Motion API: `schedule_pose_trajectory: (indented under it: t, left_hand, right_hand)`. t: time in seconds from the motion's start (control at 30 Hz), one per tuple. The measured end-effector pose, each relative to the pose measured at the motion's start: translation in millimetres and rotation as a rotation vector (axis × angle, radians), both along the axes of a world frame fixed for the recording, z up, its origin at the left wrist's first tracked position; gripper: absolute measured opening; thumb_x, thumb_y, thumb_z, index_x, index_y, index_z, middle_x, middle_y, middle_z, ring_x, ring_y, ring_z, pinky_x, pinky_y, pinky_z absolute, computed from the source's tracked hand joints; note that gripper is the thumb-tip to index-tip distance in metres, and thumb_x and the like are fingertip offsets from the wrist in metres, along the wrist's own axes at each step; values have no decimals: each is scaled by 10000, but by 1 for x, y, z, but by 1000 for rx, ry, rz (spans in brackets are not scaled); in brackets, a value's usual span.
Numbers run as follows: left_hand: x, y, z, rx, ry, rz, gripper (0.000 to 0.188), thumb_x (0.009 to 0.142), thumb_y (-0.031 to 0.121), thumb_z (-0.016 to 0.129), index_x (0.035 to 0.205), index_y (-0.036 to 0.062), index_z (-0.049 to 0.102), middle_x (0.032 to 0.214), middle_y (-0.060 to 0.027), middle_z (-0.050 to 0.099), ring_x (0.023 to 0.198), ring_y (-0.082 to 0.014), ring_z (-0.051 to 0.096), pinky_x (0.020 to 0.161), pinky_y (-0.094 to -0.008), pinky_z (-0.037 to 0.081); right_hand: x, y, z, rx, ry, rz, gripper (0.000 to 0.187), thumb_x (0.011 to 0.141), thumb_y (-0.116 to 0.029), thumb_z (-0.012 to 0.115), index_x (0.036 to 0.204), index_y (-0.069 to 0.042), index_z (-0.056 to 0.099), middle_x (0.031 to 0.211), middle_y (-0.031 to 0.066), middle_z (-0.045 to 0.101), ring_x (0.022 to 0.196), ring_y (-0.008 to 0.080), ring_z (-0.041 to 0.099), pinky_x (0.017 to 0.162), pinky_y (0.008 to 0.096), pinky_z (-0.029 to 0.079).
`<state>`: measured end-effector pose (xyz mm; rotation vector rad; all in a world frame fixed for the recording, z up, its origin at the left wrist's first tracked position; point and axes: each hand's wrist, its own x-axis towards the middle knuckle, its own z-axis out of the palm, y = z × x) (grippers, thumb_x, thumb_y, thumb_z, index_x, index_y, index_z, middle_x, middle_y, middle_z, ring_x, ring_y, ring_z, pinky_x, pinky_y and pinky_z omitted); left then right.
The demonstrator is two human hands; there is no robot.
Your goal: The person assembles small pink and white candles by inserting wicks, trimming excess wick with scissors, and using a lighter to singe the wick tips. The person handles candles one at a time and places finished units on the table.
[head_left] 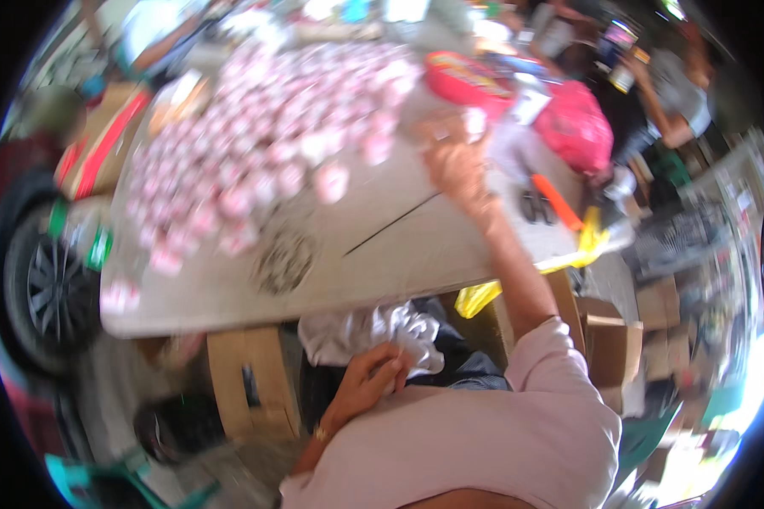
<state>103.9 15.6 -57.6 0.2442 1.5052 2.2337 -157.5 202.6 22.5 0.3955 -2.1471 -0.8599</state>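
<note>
Pale pink fabric fills the closest bit of the view, a short-sleeved shirt (492, 433), with the left hand (372, 375) just beyond it, fingers curled in over a crumpled white cloth (339, 332) at the lap. Can't tell if it's pinching anything, sorry.

Next is the light grey, round-cornered worktop (382, 293), with a round mottled dark patch (286, 259) and a thin dark stick (390, 226) lying slantwise. Past that, the right hand (457, 165) is stretched out over the right half, super blurry. Some small whitish thing (474, 124) sits right by its fingers, but whether it's gripped or just next to them, no idea.

Main stuff is the big crowd of small, chunky pink-and-white pieces (267, 127) covering the left and far part of the worktop. My guess is they're light and a bit soft, maybe easily dented, so I'd take one lightly by its sides with thumb and fingertips, starting with the loose ones at the near edge. Off to the right of them there's a glossy red packet (465, 81) and a bright pink plastic bag (575, 127).
</note>
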Motion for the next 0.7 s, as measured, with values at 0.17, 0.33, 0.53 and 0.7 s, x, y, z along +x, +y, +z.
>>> schedule_pose_trajectory:
  t: [0.17,0.33,0.53,0.7]
  left_hand:
    - [-5,-3,0,1,21,-3,168,963,113,530,915,-19,623,715,-43,598,686,-103,561,654,-243,456]
    - [0,-6,-4,-74,75,64,174,955,120,554,938,-26,647,784,-72,656,713,-120,602,665,-243,468]
    - [2,0,20,-139,17,133,146,943,95,577,970,-30,646,747,-67,649,683,-124,606,610,-237,471]
    - [-8,4,42,-206,43,105,114,933,60,587,993,-30,626,690,-61,619,622,-109,583,554,-232,455]
  right_hand:
    - [126,-11,8,-855,-772,1003,278,767,-203,636,1015,-78,614,957,122,614,905,283,578,823,467,432]
    - [198,-5,-3,-776,-1159,995,141,799,-191,645,879,-82,606,848,80,608,876,259,579,789,414,435]
    - [197,36,-8,-966,-1155,840,103,838,-201,643,844,-105,607,824,42,599,873,230,572,817,372,418]
    - [196,33,4,-948,-954,860,107,810,-168,677,835,-88,610,815,42,589,832,242,584,831,383,420]
